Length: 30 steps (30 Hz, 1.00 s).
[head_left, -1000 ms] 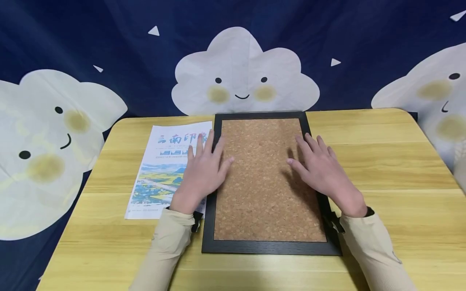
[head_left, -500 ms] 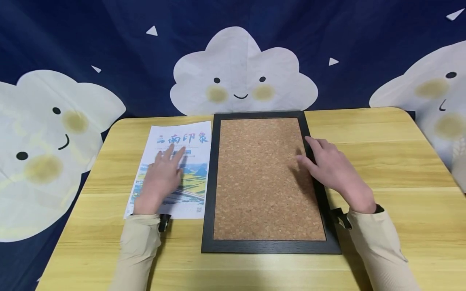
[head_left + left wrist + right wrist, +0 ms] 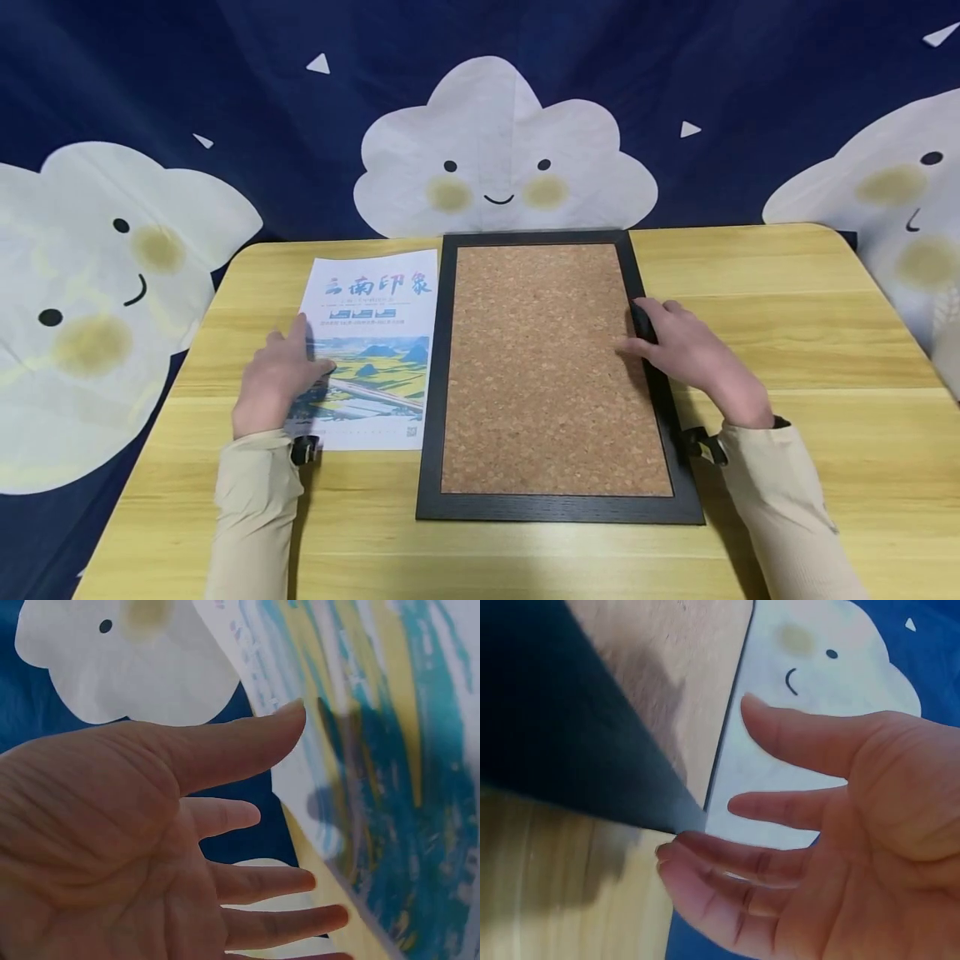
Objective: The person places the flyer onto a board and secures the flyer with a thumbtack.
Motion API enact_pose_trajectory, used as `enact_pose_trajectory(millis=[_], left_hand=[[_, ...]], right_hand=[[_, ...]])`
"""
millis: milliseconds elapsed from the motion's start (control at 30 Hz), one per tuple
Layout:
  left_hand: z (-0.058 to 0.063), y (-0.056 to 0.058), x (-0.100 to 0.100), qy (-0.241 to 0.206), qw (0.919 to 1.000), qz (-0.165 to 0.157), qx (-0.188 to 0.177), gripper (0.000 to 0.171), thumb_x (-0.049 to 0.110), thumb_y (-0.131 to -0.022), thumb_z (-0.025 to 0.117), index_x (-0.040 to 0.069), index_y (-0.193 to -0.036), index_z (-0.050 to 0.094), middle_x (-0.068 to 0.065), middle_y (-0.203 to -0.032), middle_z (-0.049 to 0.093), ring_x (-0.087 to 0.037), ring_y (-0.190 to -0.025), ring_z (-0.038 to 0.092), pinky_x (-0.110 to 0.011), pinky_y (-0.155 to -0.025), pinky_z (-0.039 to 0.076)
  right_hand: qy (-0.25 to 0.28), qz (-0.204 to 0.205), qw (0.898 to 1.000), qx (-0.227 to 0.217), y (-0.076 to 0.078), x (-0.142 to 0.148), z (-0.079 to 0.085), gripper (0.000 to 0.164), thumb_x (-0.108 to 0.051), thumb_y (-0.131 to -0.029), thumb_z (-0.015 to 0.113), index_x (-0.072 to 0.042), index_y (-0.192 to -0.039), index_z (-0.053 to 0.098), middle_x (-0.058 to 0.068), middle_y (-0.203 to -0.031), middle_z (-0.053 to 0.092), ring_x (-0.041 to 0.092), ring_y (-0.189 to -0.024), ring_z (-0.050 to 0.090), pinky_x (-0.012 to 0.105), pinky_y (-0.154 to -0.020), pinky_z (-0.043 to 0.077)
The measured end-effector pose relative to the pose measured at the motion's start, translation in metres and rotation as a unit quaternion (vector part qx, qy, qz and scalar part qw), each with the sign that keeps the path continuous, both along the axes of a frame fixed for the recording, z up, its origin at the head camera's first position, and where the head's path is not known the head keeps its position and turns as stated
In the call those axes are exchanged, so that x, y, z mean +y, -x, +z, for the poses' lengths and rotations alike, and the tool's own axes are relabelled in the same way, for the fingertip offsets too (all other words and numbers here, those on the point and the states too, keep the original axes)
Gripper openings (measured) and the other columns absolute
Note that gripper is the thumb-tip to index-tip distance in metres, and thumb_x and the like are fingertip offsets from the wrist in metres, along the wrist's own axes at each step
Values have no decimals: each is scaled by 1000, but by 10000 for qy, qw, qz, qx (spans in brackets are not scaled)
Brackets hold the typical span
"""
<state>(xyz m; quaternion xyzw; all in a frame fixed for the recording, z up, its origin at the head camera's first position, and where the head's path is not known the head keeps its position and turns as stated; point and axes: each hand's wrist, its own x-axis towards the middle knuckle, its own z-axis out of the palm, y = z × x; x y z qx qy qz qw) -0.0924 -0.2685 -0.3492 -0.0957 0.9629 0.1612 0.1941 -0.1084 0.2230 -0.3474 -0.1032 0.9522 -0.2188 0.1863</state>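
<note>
A printed sheet (image 3: 371,367), with blue lettering above a landscape picture, lies on the table. My left hand (image 3: 273,379) is at its left edge, thumb over the picture; in the left wrist view its fingers (image 3: 274,881) look spread and fairly straight. To the right of the sheet lies a cork board (image 3: 555,375) in a black frame (image 3: 558,508). At the frame's right side is my right hand (image 3: 693,354), its thumb over the inner edge. The right wrist view shows loosely bent fingers (image 3: 742,877) beside the frame, apart from the thumb; contact is unclear.
Both items rest on a light wooden table (image 3: 810,358) with rounded far corners. Behind it hangs a dark blue cloth (image 3: 247,75) with smiling white clouds. The cork frame reaches the table's far edge.
My left hand has moved left from the frame, across the sheet, to the sheet's left edge. The right hand has shifted slightly right and nearer, to the frame's right side.
</note>
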Motion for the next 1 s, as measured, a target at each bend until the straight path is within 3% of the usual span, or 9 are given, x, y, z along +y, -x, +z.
enact_pose_trajectory(millis=[133, 233, 333, 400, 500, 633, 833, 1000], left_hand=[[-4, 1, -1, -28, 9999, 76, -118, 91, 23, -98, 65, -9, -161, 7, -51, -139, 29, -61, -113, 43, -69, -90, 43], [-6, 1, -3, -84, 9998, 180, -49, 90, 21, -98, 66, -9, -160, 10, -51, -137, 29, -61, -112, 41, -68, -87, 43], [-6, 0, -4, -161, 9995, 267, 20, 89, 21, -97, 67, -10, -160, 11, -52, -137, 27, -63, -115, 38, -69, -86, 42], [-6, 0, -6, -235, 9992, 311, 34, 89, 21, -97, 67, -11, -160, 12, -52, -137, 26, -64, -116, 36, -70, -87, 41], [-6, 1, -7, -320, 9989, 356, 13, 88, 21, -98, 67, -11, -160, 13, -50, -137, 26, -61, -113, 37, -69, -87, 41], [-7, 2, -11, -364, 9987, 361, 31, 83, 21, -98, 66, -10, -158, 17, -47, -131, 32, -54, -104, 42, -65, -84, 43], [-8, 4, -18, -289, 9977, 251, 564, 69, 4, -96, 57, -14, -154, 23, -43, -112, 53, -46, -85, 56, -56, -71, 49], [-3, 7, -17, -549, 9906, 615, 1091, 62, 2, -100, 50, -12, -156, 28, -41, -116, 57, -45, -87, 60, -54, -71, 51]], right_hand=[[-7, -33, 9998, -218, 4, 4, -5, 76, -26, -104, 65, 14, -155, 25, 50, -145, 34, 63, -135, 34, 71, -103, 37], [78, -58, 9991, -416, 6, 6, -9, 77, -19, -103, 64, 17, -155, 20, 50, -148, 31, 63, -137, 30, 70, -106, 35], [214, -101, 9988, -423, 7, 9, -12, 77, -16, -102, 65, 20, -152, 21, 48, -141, 42, 62, -133, 39, 67, -103, 39], [286, -141, 9986, -417, 8, 12, -14, 75, -17, -100, 67, 21, -150, 25, 44, -127, 55, 57, -121, 53, 63, -96, 45], [348, -222, 9975, -565, 10, 15, -14, 75, -20, -99, 69, 21, -147, 28, 30, -100, 65, 41, -90, 65, 51, -78, 52], [608, -279, 9938, -885, 12, 20, -14, 78, -20, -100, 69, 21, -150, 24, 24, -94, 67, 25, -72, 66, 41, -66, 55], [1232, -440, 9865, -983, 15, 29, -20, 71, -10, -99, 70, 19, -149, 30, 29, -104, 66, 27, -80, 69, 40, -67, 58], [1872, -771, 9749, -928, 18, 34, -27, 72, -2, -96, 68, 18, -152, 27, 35, -128, 53, 39, -107, 60, 30, -74, 55]])
